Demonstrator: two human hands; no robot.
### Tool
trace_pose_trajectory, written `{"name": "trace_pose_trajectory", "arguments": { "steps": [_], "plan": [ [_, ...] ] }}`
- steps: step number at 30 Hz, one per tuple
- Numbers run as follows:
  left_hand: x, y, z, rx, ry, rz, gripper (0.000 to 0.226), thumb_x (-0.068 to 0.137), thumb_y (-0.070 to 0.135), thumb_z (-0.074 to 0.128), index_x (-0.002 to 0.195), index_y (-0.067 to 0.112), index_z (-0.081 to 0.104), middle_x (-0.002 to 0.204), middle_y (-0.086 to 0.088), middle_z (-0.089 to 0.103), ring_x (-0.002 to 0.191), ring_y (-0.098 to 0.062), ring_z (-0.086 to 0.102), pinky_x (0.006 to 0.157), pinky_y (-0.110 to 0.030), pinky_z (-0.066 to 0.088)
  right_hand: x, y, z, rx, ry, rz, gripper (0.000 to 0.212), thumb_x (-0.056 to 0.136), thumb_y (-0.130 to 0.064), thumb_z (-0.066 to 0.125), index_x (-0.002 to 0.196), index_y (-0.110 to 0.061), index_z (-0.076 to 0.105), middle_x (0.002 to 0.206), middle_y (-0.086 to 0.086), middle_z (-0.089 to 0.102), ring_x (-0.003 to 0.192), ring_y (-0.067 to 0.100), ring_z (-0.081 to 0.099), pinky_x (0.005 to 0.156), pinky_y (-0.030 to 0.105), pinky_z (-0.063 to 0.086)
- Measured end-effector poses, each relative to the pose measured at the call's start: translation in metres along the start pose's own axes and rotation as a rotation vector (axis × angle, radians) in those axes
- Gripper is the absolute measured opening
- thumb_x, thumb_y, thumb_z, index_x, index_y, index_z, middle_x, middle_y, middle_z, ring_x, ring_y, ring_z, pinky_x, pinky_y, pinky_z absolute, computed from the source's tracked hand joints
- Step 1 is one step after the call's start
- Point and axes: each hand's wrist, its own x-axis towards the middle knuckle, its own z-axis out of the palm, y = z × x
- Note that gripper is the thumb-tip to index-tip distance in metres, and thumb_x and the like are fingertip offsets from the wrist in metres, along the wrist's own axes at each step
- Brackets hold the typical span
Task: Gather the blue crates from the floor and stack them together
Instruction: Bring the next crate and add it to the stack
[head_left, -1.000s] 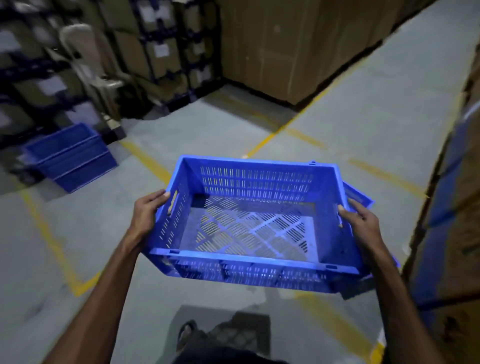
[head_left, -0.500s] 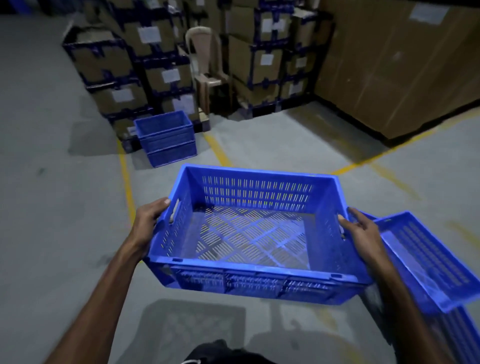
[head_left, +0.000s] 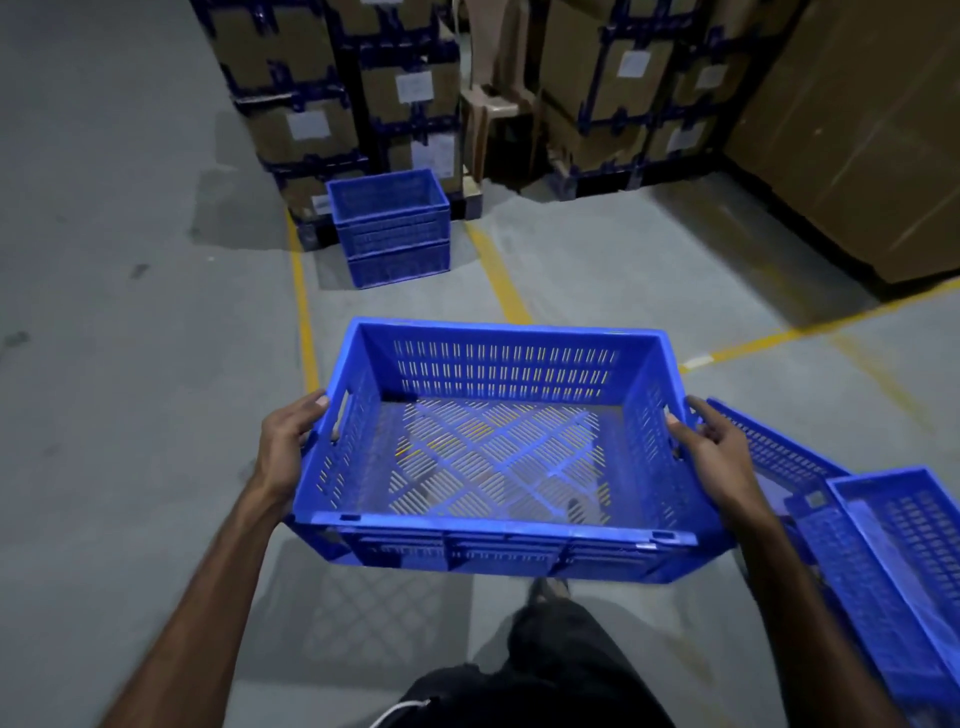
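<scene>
Carrying a blue crate (head_left: 493, 452) toward the crate stack (head_left: 389, 228).
Left hand (head_left: 291, 441) and right hand (head_left: 717, 452) grasp its end handles; keep it level, then align rims before lowering.

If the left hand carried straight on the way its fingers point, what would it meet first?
The left hand grips the carried crate by its side, fingers pointing ahead. Onward lies bare floor along the yellow line, then probably the stacked crates; depth is unclear.
</scene>
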Motion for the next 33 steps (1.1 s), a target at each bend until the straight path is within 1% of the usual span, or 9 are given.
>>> {"name": "trace_pose_trajectory", "arguments": {
  "steps": [2, 4, 7, 14, 18, 20, 22, 24, 33],
  "plan": [
    [0.017, 0.0, 0.009, -0.051, 0.007, -0.016, 0.023, 0.096, 0.031, 0.061, 0.091, 0.026, 0.083, 0.077, -0.001, 0.072, 0.066, -0.018, 0.066, 0.071, -0.039, 0.053, 0.027, -0.008, 0.008, -0.017, -0.017, -0.008, 0.047, 0.097, -0.027, 0.071, 0.141, -0.021, 0.059, 0.073, -0.005, 0.059, 0.063, 0.006, 0.06, 0.062, 0.018, 0.049],
    [0.032, 0.0, 0.017, -0.094, -0.004, -0.025, 0.022, 0.089, 0.037, 0.065, 0.092, 0.024, 0.082, 0.076, -0.002, 0.07, 0.067, -0.02, 0.064, 0.077, -0.042, 0.048, 0.052, -0.01, 0.013, -0.031, -0.032, -0.014, 0.048, 0.097, -0.026, 0.071, 0.143, -0.022, 0.058, 0.076, -0.001, 0.059, 0.066, 0.011, 0.06, 0.061, 0.019, 0.049],
    [0.064, 0.007, 0.036, -0.114, 0.035, -0.037, 0.023, 0.092, 0.036, 0.063, 0.086, 0.024, 0.081, 0.071, -0.001, 0.068, 0.061, -0.017, 0.064, 0.072, -0.038, 0.048, 0.111, -0.018, 0.03, -0.023, -0.084, 0.008, 0.053, 0.097, -0.028, 0.071, 0.147, -0.021, 0.056, 0.084, 0.004, 0.061, 0.073, 0.019, 0.059, 0.067, 0.031, 0.048],
    [0.131, 0.052, 0.078, -0.155, 0.084, 0.014, 0.029, 0.099, 0.032, 0.053, 0.093, 0.015, 0.075, 0.073, -0.006, 0.068, 0.058, -0.017, 0.064, 0.058, -0.031, 0.051, 0.233, -0.058, 0.07, 0.017, -0.187, 0.012, 0.046, 0.098, -0.02, 0.069, 0.143, -0.018, 0.059, 0.082, 0.009, 0.062, 0.071, 0.019, 0.059, 0.066, 0.031, 0.049],
    [0.167, 0.065, 0.076, -0.12, 0.124, 0.097, 0.07, 0.072, 0.052, 0.081, 0.118, -0.001, 0.07, 0.1, -0.019, 0.065, 0.087, -0.028, 0.06, 0.075, -0.039, 0.049, 0.293, -0.074, 0.106, -0.009, -0.245, 0.006, 0.046, 0.097, -0.017, 0.07, 0.142, -0.02, 0.06, 0.088, 0.013, 0.067, 0.058, 0.005, 0.059, 0.055, 0.021, 0.052],
    [0.186, 0.072, 0.073, -0.123, 0.194, 0.116, 0.066, 0.075, 0.045, 0.078, 0.123, 0.0, 0.069, 0.105, -0.019, 0.068, 0.092, -0.029, 0.064, 0.083, -0.041, 0.052, 0.315, -0.085, 0.128, 0.011, -0.26, 0.009, 0.047, 0.097, -0.02, 0.071, 0.142, -0.023, 0.06, 0.101, 0.018, 0.071, 0.07, 0.014, 0.064, 0.068, 0.033, 0.056],
    [0.209, 0.079, 0.069, -0.097, 0.272, 0.124, 0.047, 0.085, 0.034, 0.073, 0.121, 0.005, 0.073, 0.106, -0.015, 0.072, 0.091, -0.027, 0.065, 0.081, -0.039, 0.055, 0.336, -0.098, 0.15, 0.002, -0.295, 0.004, 0.049, 0.096, -0.021, 0.072, 0.143, -0.024, 0.06, 0.106, 0.017, 0.072, 0.077, 0.023, 0.064, 0.076, 0.044, 0.056],
    [0.235, 0.087, 0.064, -0.062, 0.307, 0.138, 0.019, 0.097, 0.019, 0.064, 0.108, 0.014, 0.079, 0.099, -0.006, 0.076, 0.081, -0.019, 0.068, 0.072, -0.032, 0.058, 0.356, -0.109, 0.175, -0.029, -0.312, -0.01, 0.05, 0.096, -0.02, 0.072, 0.144, -0.024, 0.059, 0.104, 0.015, 0.07, 0.075, 0.023, 0.063, 0.076, 0.043, 0.055],
    [0.378, 0.121, 0.025, -0.049, 0.329, 0.138, 0.019, 0.102, 0.011, 0.058, 0.103, 0.019, 0.075, 0.086, 0.001, 0.076, 0.069, -0.01, 0.068, 0.063, -0.022, 0.057, 0.432, -0.167, 0.289, -0.083, -0.289, -0.027, 0.051, 0.093, -0.027, 0.074, 0.142, -0.032, 0.06, 0.099, 0.005, 0.069, 0.08, 0.022, 0.068, 0.073, 0.035, 0.054]
  ]
}}
